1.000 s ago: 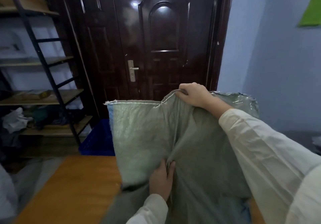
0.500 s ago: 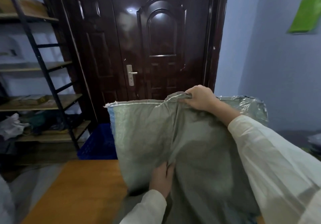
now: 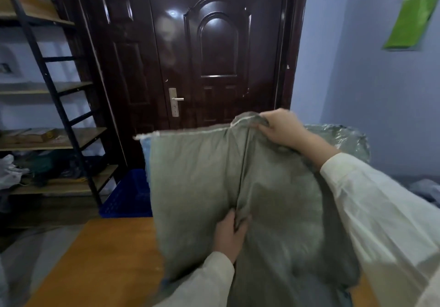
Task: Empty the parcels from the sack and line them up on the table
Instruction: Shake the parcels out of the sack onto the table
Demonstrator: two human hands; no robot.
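since a second ago the grey-green woven plastic sack [image 3: 200, 187] has barely shifted above the orange wooden table [image 3: 104, 259], right hand [image 3: 281, 127] clenching its stitched top seam, left hand [image 3: 229, 231] pinching the fold below, no parcels visible yet, so emptying and lining up remain.

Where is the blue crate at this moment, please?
In the head view the blue crate stands on the floor left of centre, between the shelf rack and the sack, just beyond the table edge, before the door.
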